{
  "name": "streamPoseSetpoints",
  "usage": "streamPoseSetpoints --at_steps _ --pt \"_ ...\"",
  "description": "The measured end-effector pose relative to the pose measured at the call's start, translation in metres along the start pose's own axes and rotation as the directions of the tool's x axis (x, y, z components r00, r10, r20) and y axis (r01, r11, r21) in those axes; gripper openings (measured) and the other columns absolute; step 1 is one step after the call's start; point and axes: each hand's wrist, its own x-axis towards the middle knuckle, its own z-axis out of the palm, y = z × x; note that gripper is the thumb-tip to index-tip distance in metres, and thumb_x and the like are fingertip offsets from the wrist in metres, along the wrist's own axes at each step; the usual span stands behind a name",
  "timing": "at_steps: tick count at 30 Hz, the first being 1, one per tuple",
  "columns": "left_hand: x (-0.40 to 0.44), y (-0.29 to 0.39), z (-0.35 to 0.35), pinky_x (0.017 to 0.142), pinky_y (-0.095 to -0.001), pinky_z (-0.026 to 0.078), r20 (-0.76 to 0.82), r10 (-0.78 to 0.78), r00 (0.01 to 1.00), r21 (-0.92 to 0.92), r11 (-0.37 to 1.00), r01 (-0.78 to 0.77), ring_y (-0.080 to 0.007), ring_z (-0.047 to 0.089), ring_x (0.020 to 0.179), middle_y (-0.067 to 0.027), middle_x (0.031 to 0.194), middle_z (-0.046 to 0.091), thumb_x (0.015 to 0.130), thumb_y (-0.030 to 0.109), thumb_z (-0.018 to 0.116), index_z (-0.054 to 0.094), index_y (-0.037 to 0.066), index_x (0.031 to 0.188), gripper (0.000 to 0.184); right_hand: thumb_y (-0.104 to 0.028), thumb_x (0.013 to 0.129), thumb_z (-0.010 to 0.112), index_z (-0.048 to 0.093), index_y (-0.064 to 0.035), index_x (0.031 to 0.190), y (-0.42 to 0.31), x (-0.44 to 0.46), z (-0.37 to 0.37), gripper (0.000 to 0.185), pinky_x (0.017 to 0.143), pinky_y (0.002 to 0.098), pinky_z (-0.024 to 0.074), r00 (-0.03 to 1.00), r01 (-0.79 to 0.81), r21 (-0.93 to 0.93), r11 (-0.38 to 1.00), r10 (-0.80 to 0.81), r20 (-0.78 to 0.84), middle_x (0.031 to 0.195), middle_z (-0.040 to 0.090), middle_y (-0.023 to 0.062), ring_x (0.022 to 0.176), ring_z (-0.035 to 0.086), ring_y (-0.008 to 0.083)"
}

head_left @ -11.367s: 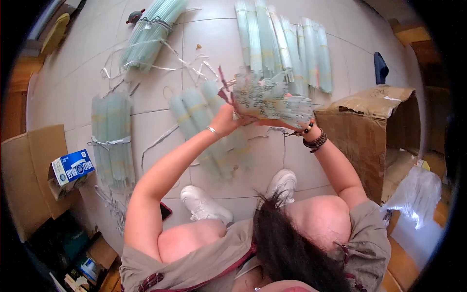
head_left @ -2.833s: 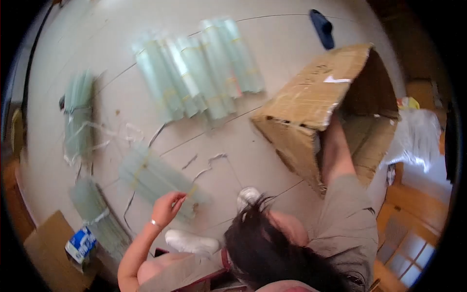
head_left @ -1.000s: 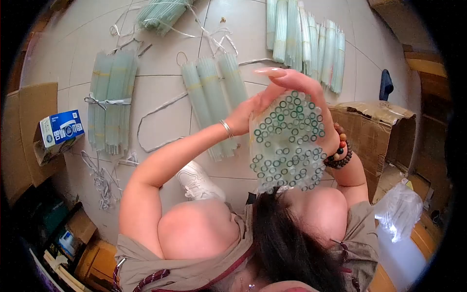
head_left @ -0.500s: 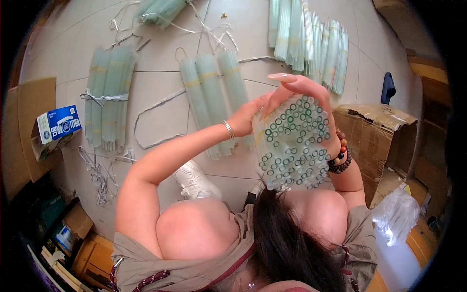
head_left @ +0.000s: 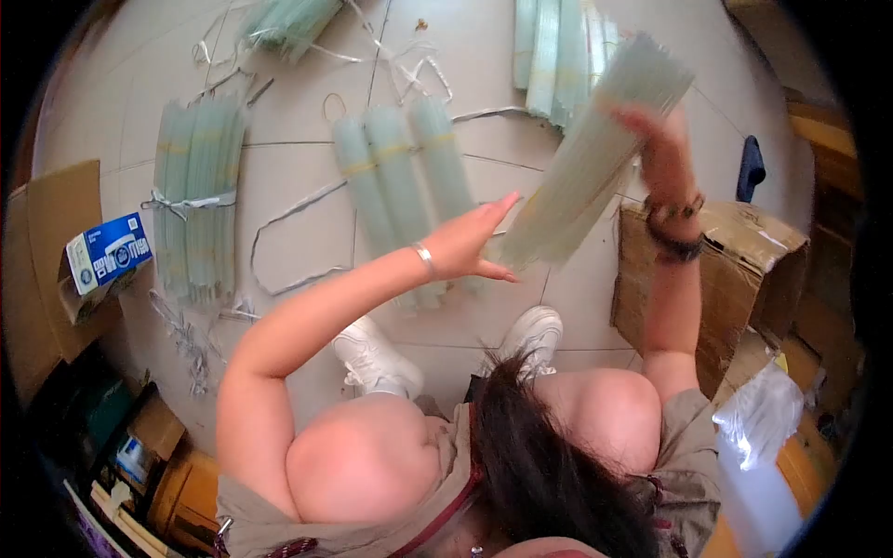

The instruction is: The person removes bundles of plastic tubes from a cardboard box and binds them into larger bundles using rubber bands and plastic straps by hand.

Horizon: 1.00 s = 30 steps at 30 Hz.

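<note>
A bundle of thin pale-green glass tubes (head_left: 595, 163) slants above the floor, blurred by motion. My right hand (head_left: 662, 153), with bead bracelets at the wrist, is closed on its upper part; some fingers are smeared. By the bundle's lower end is my left hand (head_left: 465, 244), thumb and fingers spread; whether it touches the tubes I cannot tell. Under and beyond my left hand, three tube bundles with yellow bands (head_left: 386, 153) lie side by side on the tiles. Farther left rests a group of bundles (head_left: 195, 242) tied round with white strip.
More tube bundles (head_left: 549, 56) lie at the top right, others (head_left: 293, 23) at the top left. A cardboard box (head_left: 744, 232) stands on the right. On the left is a blue-and-white carton (head_left: 110, 253). White strips (head_left: 302, 219) trail over the floor around my shoes (head_left: 372, 353).
The bundle has swung from end-on near my knees to a slant, up and to the right with my right hand. My left hand has come off it and spread its fingers.
</note>
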Motion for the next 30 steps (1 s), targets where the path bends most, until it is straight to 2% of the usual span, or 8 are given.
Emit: streamPoseSetpoints --at_steps 2,9,12,17,20,23,27,30 --pt "-0.029 0.008 -0.018 0.098 -0.0412 0.047 -0.071 -0.005 0.997 0.136 0.991 0.015 -0.0349 0.055 0.117 -0.0174 0.13 0.054 0.082 0.028 0.075 0.046 0.008 0.137 0.065 -0.026 0.085 0.06 0.073 -0.0031 0.098 0.044 0.04 -0.056 0.029 0.088 0.0323 0.0484 0.991 -0.093 0.081 0.992 0.1 -0.094 0.101 0.069 0.0054 0.095 0.063 0.0161" --pt "-0.143 0.015 -0.072 0.086 -0.035 0.052 -0.23 -0.436 0.87 0.096 0.88 0.466 -0.0302 0.064 0.099 -0.0108 0.108 0.066 0.088 0.016 0.068 0.063 0.008 0.118 0.031 -0.032 0.092 0.059 0.067 -0.0058 0.119 0.142 0.235 -0.237 0.038 0.098 0.0327 0.0424 0.947 -0.294 -0.012 0.956 0.293 0.132 0.117 0.066 0.0007 0.111 0.057 0.0162" --pt "-0.176 0.008 -0.084 0.085 -0.037 0.051 -0.399 -0.598 0.695 -0.003 0.759 0.651 -0.03 0.063 0.101 -0.0128 0.111 0.064 0.088 0.016 0.067 0.062 0.008 0.118 0.032 -0.048 0.082 0.067 0.062 -0.0052 0.124 0.191 0.284 -0.255 0.061 0.1 0.0369 0.042 0.912 -0.409 -0.104 0.906 0.403 -0.082 0.125 0.061 0.007 0.118 0.054 0.0233" --pt "-0.209 -0.036 -0.083 0.1 -0.04 0.045 -0.655 -0.453 0.604 0.305 0.574 0.76 -0.0359 0.053 0.12 -0.0198 0.134 0.05 0.087 0.014 0.068 0.05 0.004 0.133 0.051 -0.075 0.065 0.07 0.04 -0.0061 0.146 0.251 0.288 -0.221 0.11 0.104 0.0543 0.0378 0.818 -0.467 -0.801 0.375 -0.162 -0.552 0.137 0.054 0.0193 0.128 0.048 0.0398" --pt "-0.216 -0.066 -0.091 0.106 -0.0423 0.039 -0.646 -0.422 0.636 0.385 0.54 0.749 -0.0395 0.044 0.127 -0.0221 0.142 0.041 0.086 0.012 0.068 0.043 0.002 0.138 0.059 -0.076 0.069 0.065 0.043 -0.0101 0.143 0.239 0.286 -0.194 0.101 0.103 0.0526 0.039 0.843 -0.515 -0.855 0.055 -0.146 -0.517 0.138 0.052 0.022 0.128 0.048 0.042" --pt "-0.211 -0.085 -0.097 0.105 -0.0429 0.04 -0.646 -0.412 0.643 0.418 0.513 0.749 -0.0388 0.045 0.127 -0.0204 0.141 0.043 0.085 0.012 0.069 0.043 0.003 0.138 0.059 -0.069 0.078 0.063 0.053 -0.0146 0.136 0.176 0.234 -0.129 0.08 0.098 0.0462 0.0451 0.831 -0.251 -0.957 -0.148 -0.54 -0.135 0.127 0.061 0.0207 0.118 0.057 0.0368" --pt "-0.191 -0.09 -0.103 0.106 -0.0423 0.039 -0.663 -0.364 0.653 0.442 0.513 0.735 -0.0389 0.045 0.127 -0.0207 0.141 0.042 0.086 0.01 0.066 0.042 0.002 0.139 0.058 -0.014 0.09 0.065 0.065 -0.0087 0.117 0.111 0.08 0.009 0.028 0.076 0.0291 0.0527 0.949 0.205 -0.697 0.687 -0.313 -0.03 0.103 0.072 0.0104 0.089 0.069 0.0179" --pt "-0.176 -0.092 -0.109 0.104 -0.0427 0.041 -0.685 -0.356 0.636 0.462 0.463 0.756 -0.0383 0.047 0.125 -0.0204 0.14 0.044 0.084 0.011 0.069 0.044 0.002 0.137 0.059 -0.006 0.078 0.069 0.066 -0.0085 0.091 0.121 -0.014 0.061 0.013 0.07 0.035 0.0528 0.912 0.253 -0.586 0.769 0.013 0.41 0.083 0.066 0.0079 0.077 0.065 0.0261"
